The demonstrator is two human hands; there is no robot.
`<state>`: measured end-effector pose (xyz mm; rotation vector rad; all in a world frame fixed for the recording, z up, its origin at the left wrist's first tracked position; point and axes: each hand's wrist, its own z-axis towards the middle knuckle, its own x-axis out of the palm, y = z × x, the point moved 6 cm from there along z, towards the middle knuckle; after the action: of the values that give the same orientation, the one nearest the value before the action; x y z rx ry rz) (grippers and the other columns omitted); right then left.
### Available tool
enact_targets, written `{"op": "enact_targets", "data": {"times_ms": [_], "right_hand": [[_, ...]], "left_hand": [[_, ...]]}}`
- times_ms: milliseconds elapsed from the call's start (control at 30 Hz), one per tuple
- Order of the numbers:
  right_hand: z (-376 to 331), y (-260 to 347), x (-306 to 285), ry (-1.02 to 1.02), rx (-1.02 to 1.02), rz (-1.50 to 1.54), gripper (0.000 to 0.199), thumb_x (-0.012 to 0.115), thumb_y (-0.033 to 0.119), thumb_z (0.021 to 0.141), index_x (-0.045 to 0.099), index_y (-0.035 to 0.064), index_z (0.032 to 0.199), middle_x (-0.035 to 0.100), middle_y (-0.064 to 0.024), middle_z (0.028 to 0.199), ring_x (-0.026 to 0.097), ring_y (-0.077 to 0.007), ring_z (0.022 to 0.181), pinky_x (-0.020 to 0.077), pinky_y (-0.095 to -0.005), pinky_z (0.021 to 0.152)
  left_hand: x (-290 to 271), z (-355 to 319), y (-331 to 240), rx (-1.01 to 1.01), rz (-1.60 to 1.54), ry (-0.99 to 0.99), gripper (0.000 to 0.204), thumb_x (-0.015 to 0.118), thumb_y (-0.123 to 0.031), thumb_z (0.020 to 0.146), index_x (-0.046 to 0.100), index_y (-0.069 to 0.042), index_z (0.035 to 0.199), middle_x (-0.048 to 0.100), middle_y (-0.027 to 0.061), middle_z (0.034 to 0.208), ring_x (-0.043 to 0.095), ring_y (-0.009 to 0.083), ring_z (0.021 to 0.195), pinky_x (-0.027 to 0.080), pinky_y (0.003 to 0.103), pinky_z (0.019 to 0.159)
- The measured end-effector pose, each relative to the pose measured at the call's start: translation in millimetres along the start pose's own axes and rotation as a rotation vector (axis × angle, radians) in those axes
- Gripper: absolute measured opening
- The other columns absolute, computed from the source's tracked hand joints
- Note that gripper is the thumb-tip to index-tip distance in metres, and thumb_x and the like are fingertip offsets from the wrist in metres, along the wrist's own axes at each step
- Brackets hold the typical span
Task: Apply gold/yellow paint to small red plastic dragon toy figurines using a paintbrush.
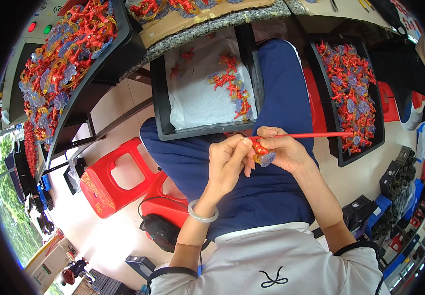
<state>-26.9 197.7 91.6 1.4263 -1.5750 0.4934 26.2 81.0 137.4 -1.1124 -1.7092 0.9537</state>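
Our left hand [226,160] and right hand [287,150] together pinch the figurine [264,157]; our red stick [320,134] runs crosswise, pointing right. A gap parts the near tray [207,132] and right tray [365,156].

The held piece [263,156] (red-and-blue) is partly hidden.

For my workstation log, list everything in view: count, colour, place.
Trays: three, black, lap, upper left, right
Liner: one, white, lap tray
Held figure: one, red, yellow, bluish, centre
Rod: one, red, centre
Loose figures: many, same colours, trays and bench
Stools: several, red, left and right
Bundle: one, black, lower left
Lights: two, red and green, upper left
Clutter: uncounted, mixed colours, right edge
Bangle: one, pale, left wrist
Trousers: one, navy, centre
Shirt: one, white, bottom
Left hand: one, bare, at figure
Right hand: one, bare, gripping rod
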Motion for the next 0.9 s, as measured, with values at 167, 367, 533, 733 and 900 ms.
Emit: {"op": "enact_targets", "data": {"times_ms": [167, 367, 533, 733, 900], "right_hand": [[-0.3, 0.4, 2.3, 0.023, 0.006, 0.003, 0.030, 0.066, 0.001, 0.083, 0.041, 0.0165, 0.076, 0.056, -0.0001, 0.076, 0.062, -0.0102, 0.076, 0.0491, -0.0240, 0.065], [-11.1, 26.2, 21.2, -0.043, -0.290, -0.475, 0.041, 0.073, -0.002, 0.078, 0.036, 0.0154, 0.073, 0.066, -0.0093, 0.081, 0.061, -0.0080, 0.075, 0.0493, -0.0245, 0.066], [-21.2, 38.9, 25.4, -0.124, -0.586, -0.878, 0.046, 0.078, -0.001, 0.074, 0.034, 0.0110, 0.072, 0.069, -0.0112, 0.084, 0.063, -0.0088, 0.082, 0.0497, -0.0219, 0.071], [-32.7, 46.4, 44.1, -0.166, -0.718, -0.929, 0.043, 0.075, -0.002, 0.075, 0.034, 0.0094, 0.071, 0.070, -0.0150, 0.089, 0.064, -0.0106, 0.083, 0.0505, -0.0242, 0.076], [-43.3, 52.7, 50.0, -0.220, -0.854, -0.943, 0.041, 0.071, -0.006, 0.076, 0.034, 0.0088, 0.070, 0.070, -0.0169, 0.089, 0.065, -0.0123, 0.083, 0.0518, -0.0246, 0.074]], "left_hand": [[-0.2, 0.8, 0.8, 0.008, -0.019, 0.027, 0.037, 0.050, -0.026, 0.099, 0.055, -0.001, 0.071, 0.055, 0.0040, 0.054, 0.050, 0.0075, 0.043, 0.032, 0.021, 0.039], [-5.7, 5.3, 2.6, 0.169, 0.117, 0.049, 0.035, 0.046, -0.026, 0.100, 0.051, -0.002, 0.076, 0.052, 0.0029, 0.059, 0.046, 0.0079, 0.052, 0.034, 0.024, 0.048], [-4.0, 5.8, -3.1, 0.247, 0.196, 0.013, 0.031, 0.045, -0.025, 0.101, 0.051, -0.002, 0.081, 0.051, 0.0024, 0.062, 0.040, 0.0079, 0.054, 0.033, 0.024, 0.050], [-2.1, 4.5, -10.5, 0.249, 0.258, -0.060, 0.020, 0.050, -0.016, 0.099, 0.054, 0.000, 0.088, 0.054, 0.0030, 0.065, 0.048, 0.0070, 0.056, 0.039, 0.023, 0.052], [-8.5, 6.9, -6.6, 0.301, 0.274, -0.122, 0.019, 0.051, -0.015, 0.098, 0.055, 0.001, 0.089, 0.055, 0.0027, 0.066, 0.051, 0.0065, 0.058, 0.041, 0.023, 0.052]]}}
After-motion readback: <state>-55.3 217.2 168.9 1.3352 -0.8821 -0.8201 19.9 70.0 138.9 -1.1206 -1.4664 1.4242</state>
